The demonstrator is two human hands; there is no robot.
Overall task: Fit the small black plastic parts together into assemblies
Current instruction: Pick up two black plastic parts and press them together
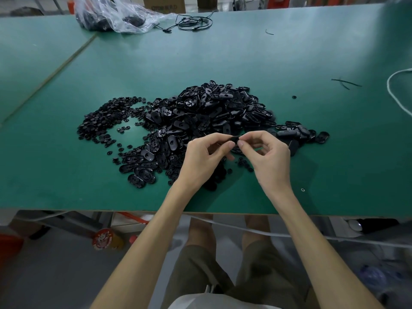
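A big heap of black oval plastic shells (214, 110) lies in the middle of the green table (312, 52). To its left spreads a flatter pile of small round black parts (100, 121). My left hand (202, 159) and my right hand (269, 157) meet just above the heap's near edge. Both pinch one small black part (234, 137) between thumb and fingertips; most of it is hidden by the fingers. A few round pieces (245, 165) lie under my hands.
A clear plastic bag (116, 14) with dark parts and a coil of black cord (194, 22) sit at the far edge. A white cable (394, 94) curves in at the right. Cardboard boxes stand behind the table. The table's near edge (89, 210) runs above my knees.
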